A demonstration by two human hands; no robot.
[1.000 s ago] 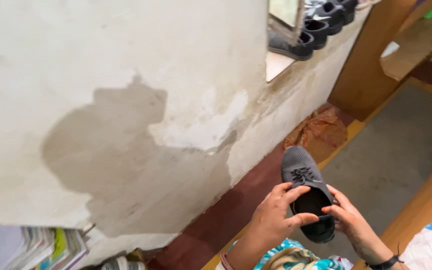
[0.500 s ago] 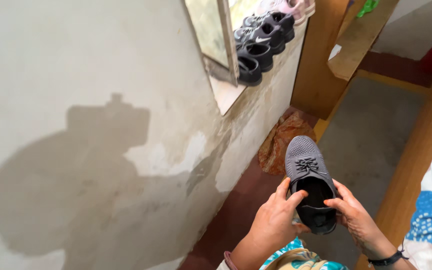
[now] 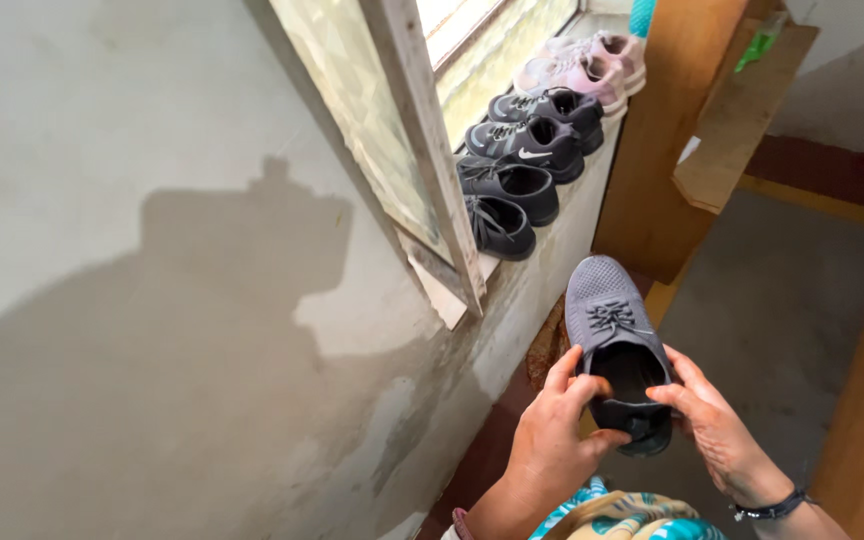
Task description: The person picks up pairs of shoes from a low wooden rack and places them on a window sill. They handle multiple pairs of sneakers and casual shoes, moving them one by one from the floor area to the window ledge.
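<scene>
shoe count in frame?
7: one grey shoe held by left hand and right hand; four dark shoes and two pink shoes line the windowsill. More may be hidden.

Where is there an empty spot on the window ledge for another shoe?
The ledge looks bare at its near end, between the open window frame and the nearest black shoe. Beyond that, black shoes and pink shoes stand packed in a row.

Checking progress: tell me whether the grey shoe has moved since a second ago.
Yes. The grey shoe, held in both hands, is now nearer the window sill, past the cloth heap on the floor.
</scene>
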